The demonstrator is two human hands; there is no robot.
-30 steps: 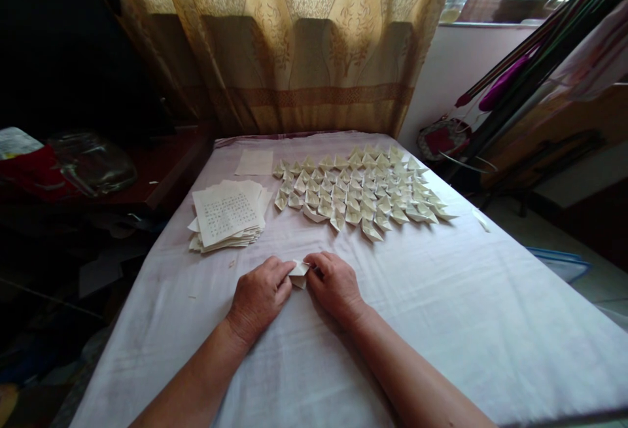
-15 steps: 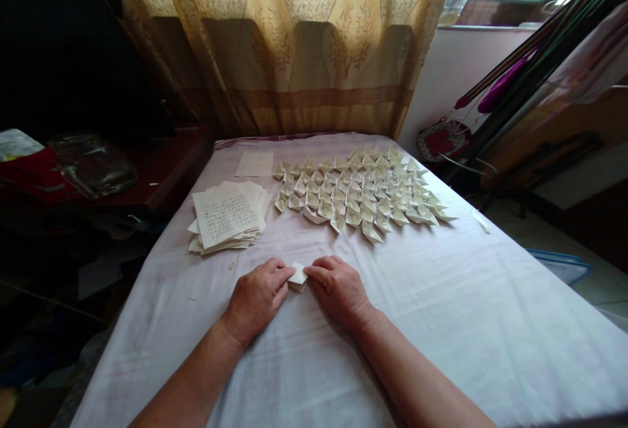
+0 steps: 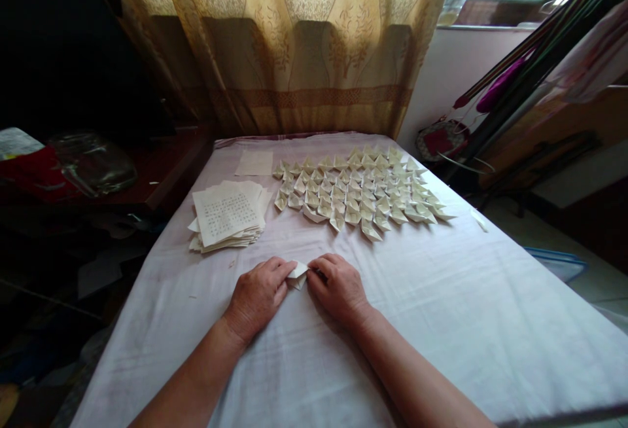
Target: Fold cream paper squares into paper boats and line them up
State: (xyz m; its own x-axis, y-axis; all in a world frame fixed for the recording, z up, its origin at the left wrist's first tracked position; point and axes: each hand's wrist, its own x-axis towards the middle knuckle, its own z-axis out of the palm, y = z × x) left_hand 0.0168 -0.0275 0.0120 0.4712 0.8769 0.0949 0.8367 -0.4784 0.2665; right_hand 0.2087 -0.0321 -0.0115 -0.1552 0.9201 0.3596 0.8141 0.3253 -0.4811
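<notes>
My left hand (image 3: 258, 297) and my right hand (image 3: 338, 287) rest on a white cloth-covered table (image 3: 466, 323), fingertips meeting. Between them they pinch a small folded piece of cream paper (image 3: 297, 273), which lies against the cloth. Both hands have curled fingers closed on its edges. Farther back lies a wide patch of several finished folded paper pieces (image 3: 363, 192) set in rows. A stack of printed paper squares (image 3: 226, 214) sits to the left of them, beyond my left hand.
A single blank paper sheet (image 3: 254, 162) lies at the table's far left. A patterned curtain (image 3: 294, 42) hangs behind. Dark furniture with a glass jar (image 3: 93, 163) stands left. Poles and a rack (image 3: 530, 68) lean at the right.
The hands stay in place on the small paper; the fingers shift slightly and the piece's shape changes a little between them.
</notes>
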